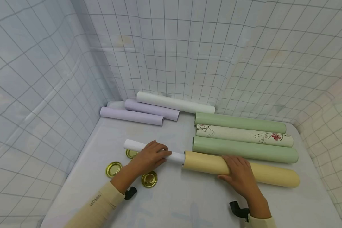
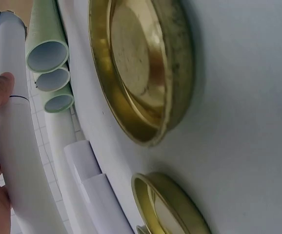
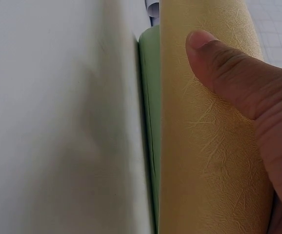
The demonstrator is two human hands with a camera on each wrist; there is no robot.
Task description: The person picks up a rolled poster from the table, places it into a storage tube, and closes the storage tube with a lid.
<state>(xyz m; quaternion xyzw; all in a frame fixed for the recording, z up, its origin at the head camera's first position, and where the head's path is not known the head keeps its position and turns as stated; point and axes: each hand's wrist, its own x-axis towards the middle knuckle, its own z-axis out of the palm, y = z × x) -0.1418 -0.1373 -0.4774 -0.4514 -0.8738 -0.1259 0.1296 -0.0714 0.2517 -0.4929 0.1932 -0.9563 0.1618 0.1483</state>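
My left hand (image 1: 150, 157) grips a white paper roll (image 1: 134, 145), thumb on one side and fingers on the other. The roll's right end sits inside the open mouth of a yellow textured tube (image 1: 202, 161); how deep it reaches is hidden. My right hand (image 1: 239, 174) holds the yellow tube around its middle, and in the right wrist view the thumb (image 3: 224, 63) lies along its surface. Below my left forearm and the white roll lie several gold round lids (image 1: 149, 179), partly covered by the hand.
Beyond the yellow tube lie two green tubes (image 1: 245, 150) with a flower-patterned tube (image 1: 242, 135) between them. At the back left are two lilac rolls (image 1: 132, 116) and a longer white roll (image 1: 175, 102). Gridded white cloth walls (image 1: 171, 53) surround the table.
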